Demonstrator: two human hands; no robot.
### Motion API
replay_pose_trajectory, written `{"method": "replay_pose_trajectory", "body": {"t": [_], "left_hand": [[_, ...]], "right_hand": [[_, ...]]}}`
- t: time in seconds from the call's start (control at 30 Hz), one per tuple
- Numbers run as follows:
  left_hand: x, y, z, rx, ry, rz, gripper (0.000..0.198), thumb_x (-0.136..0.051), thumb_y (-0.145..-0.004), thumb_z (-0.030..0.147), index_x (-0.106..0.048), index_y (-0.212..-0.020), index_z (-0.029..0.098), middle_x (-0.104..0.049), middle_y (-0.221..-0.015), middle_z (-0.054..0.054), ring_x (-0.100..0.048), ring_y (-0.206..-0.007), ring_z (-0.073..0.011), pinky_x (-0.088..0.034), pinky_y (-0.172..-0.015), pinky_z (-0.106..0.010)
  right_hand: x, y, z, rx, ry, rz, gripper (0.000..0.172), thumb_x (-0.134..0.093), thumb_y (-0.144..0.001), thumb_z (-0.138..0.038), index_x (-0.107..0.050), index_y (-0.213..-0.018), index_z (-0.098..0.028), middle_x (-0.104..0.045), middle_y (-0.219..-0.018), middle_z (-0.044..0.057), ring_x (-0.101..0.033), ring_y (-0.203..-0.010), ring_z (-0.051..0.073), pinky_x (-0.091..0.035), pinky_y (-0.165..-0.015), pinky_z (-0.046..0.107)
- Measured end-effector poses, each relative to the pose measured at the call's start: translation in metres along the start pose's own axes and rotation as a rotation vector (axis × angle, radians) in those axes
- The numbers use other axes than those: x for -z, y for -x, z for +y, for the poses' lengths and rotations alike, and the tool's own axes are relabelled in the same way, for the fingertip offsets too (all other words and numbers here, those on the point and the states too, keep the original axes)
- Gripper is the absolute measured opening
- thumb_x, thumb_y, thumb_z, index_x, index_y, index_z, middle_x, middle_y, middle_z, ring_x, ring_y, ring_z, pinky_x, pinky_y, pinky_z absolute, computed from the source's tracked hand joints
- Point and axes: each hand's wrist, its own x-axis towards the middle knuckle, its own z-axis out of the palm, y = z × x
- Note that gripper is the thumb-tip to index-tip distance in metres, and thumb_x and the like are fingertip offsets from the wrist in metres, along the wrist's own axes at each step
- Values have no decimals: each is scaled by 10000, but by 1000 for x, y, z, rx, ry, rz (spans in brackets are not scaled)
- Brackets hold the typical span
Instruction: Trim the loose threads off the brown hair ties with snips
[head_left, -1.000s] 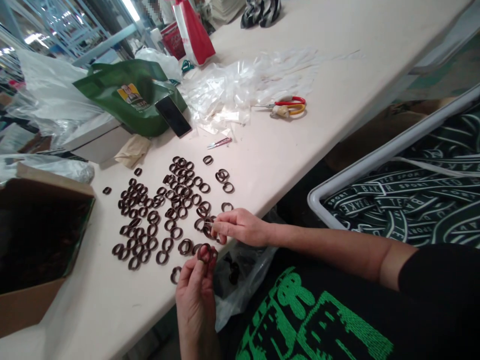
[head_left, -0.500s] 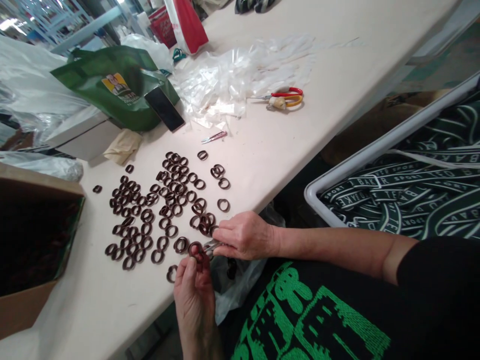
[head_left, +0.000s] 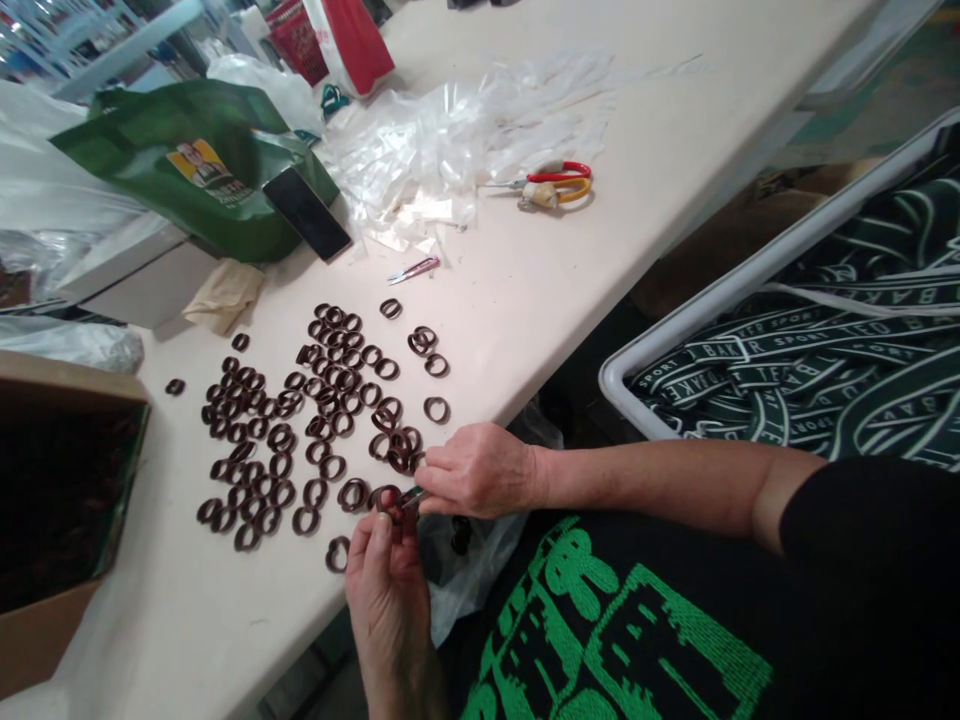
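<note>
Right hand [head_left: 476, 470] now closer to left hand [head_left: 391, 590] than earlier; our left fingers [head_left: 377, 545] pinch dark ring [head_left: 376, 494], right grip metal tool [head_left: 411, 497]. We judge ring light, pliable: hold rim.

From a dial centred on the view: dark brown rings [head_left: 346, 379] between eight and nine o'clock, on an off-white table [head_left: 517, 290]. At ten, a deep green bag [head_left: 247, 150] with a yellow patch. At eleven, a red-and-white bag [head_left: 360, 55]. At one, scissors [head_left: 555, 188] with one red handle, one orange-yellow. At three, dark green straps [head_left: 765, 385] striped and lettered in white. At five, a black shirt [head_left: 540, 580] with bright green stitching.
</note>
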Motion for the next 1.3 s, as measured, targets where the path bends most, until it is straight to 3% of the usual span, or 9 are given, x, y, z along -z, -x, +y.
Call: {"method": "replay_pose_trajectory", "body": {"t": [0.27,0.4,0.67,0.93,1.3], "left_hand": [[-2,1,-5,-6,-43,-24,325,-902,-546,338,-695,-725,163,-719,-857,3,-645,-874,-110,-520,-870,-233],[1,0,-7,-22,-61,-45,288,-873,-597,320,-687,-754,165,-712,-879,1,-640,-901,-117,-513,-879,-241],[4,0,-6,-114,-119,-63,244,-832,-650,319,-652,-709,165,-688,-840,-1,-631,-849,-118,-510,-878,-274],[3,5,-10,-135,-169,-34,225,-842,-652,305,-678,-712,162,-702,-976,-19,-636,-951,-131,-477,-920,-262],[3,13,-12,-467,-481,-116,139,-735,-777,282,-658,-728,177,-674,-1060,-40,-626,-997,-169,-477,-939,-315]], "right_hand": [[0,-1,3,78,54,52,404,-342,-1050,-447,-526,-810,-177,-576,-734,-3,-514,-574,136,-254,-541,321],[0,0,3,79,22,-31,409,-331,-1055,-421,-528,-796,-172,-590,-744,9,-519,-568,132,-232,-528,317],[14,-3,4,-144,-152,-154,428,-436,-1003,-509,-607,-818,-162,-663,-794,25,-583,-687,147,-214,-520,294],[23,-13,5,-158,-202,-322,431,-444,-1001,-501,-655,-885,-144,-704,-890,50,-613,-738,163,-201,-515,304],[25,-14,4,-156,-225,-331,431,-443,-1007,-491,-654,-867,-142,-712,-908,58,-639,-754,167,-235,-521,298]]}}
